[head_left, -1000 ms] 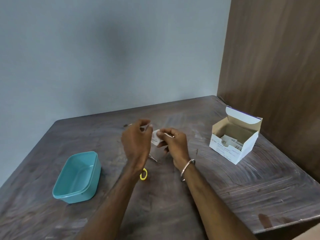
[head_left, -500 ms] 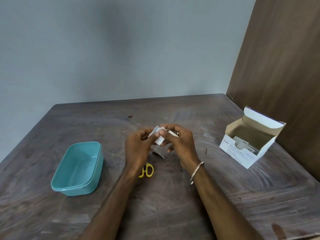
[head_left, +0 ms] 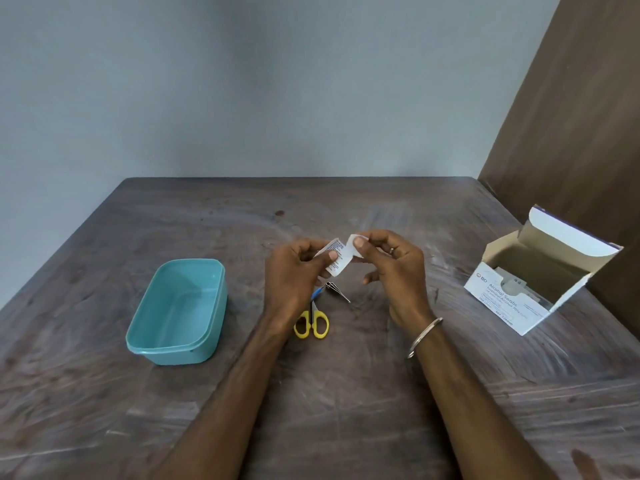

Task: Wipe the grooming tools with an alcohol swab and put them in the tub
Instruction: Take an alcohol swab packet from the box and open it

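Swab packet [head_left: 335, 255] was pinched by the left hand [head_left: 294, 275] and right hand [head_left: 391, 268]; tearing it cleanly probably needed opposite pulls.

One teal tub [head_left: 176, 311], one pair of yellow scissors [head_left: 311, 322], one swab packet [head_left: 336, 259], one swab box [head_left: 535, 282], two hands [head_left: 294, 275].

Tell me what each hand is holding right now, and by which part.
Both hands hold one swab packet. The left hand pinches its printed lower part with the thumb; the right hand pinches the torn top flap, peeling it away.
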{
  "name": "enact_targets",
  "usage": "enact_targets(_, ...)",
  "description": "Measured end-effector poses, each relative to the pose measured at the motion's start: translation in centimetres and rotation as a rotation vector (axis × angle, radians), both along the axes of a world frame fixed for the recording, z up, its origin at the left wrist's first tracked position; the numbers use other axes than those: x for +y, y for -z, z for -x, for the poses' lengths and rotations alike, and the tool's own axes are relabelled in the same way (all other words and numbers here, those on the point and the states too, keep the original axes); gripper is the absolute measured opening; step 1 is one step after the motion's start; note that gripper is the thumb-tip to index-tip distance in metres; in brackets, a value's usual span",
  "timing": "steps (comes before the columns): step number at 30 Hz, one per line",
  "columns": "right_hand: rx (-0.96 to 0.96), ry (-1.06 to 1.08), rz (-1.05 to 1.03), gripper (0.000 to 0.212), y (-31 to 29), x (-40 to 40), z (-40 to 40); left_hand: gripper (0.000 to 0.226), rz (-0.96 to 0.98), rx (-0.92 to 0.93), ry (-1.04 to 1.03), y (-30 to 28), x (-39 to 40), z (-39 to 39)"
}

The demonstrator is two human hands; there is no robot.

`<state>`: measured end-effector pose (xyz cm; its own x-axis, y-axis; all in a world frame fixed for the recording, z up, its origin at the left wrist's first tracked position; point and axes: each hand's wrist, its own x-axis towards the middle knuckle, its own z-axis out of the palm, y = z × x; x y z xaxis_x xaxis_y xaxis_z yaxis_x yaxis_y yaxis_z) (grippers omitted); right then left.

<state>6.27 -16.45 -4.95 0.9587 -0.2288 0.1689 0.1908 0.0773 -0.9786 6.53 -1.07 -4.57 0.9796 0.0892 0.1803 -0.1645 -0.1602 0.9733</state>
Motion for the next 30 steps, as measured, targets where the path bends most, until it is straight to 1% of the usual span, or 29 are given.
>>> enact_targets(3,-0.013,0.006,-0.108,0.010,-0.2,-0.3,0.0,0.017,-0.009,0.014,-0.025,0.1,0.2,-0.1)
enact_targets(5,-0.006,-0.012,-0.134,0.010,-0.3,-0.5,0.0,0.019,-0.037,0.016,-0.034,0.1,0.3,-0.1)
enact_targets(7,0.010,-0.054,-0.120,0.009,-0.3,-0.6,-0.1,0.020,-0.042,0.013,-0.035,0.1,0.4,-0.2)
enact_targets(11,0.024,-0.136,-0.013,0.007,-0.2,-0.4,0.0,0.016,-0.038,-0.001,0.020,0.0,0.5,0.0)
enact_targets(13,0.005,-0.132,0.014,0.006,-0.2,-0.3,0.0,0.015,-0.038,-0.001,0.049,-0.1,0.5,0.1)
enact_targets(16,-0.007,-0.105,-0.007,0.006,-0.4,-0.4,0.0,0.015,-0.031,0.034,0.063,-0.4,0.7,0.1)
enact_targets(19,-0.006,-0.063,-0.011,0.008,-0.6,-0.9,-0.2,0.015,-0.047,0.045,0.014,-0.7,1.0,0.0)
enact_targets(21,-0.006,-0.010,0.026,0.010,-0.6,-1.4,-0.4,0.015,-0.130,0.046,-0.050,-0.8,1.5,-0.3)
enact_targets(25,0.005,0.086,0.139,0.018,-0.2,-2.4,-0.8,0.016,-0.412,0.030,-0.106,-0.9,2.5,-0.6)
enact_targets(27,0.020,0.120,0.189,0.015,0.1,-2.6,-1.0,0.016,-0.481,0.059,-0.098,-1.0,2.9,-0.6)
enact_targets(30,0.054,0.157,0.261,0.002,0.3,-2.6,-1.1,0.018,-0.603,0.107,-0.069,-0.7,3.1,-0.6)
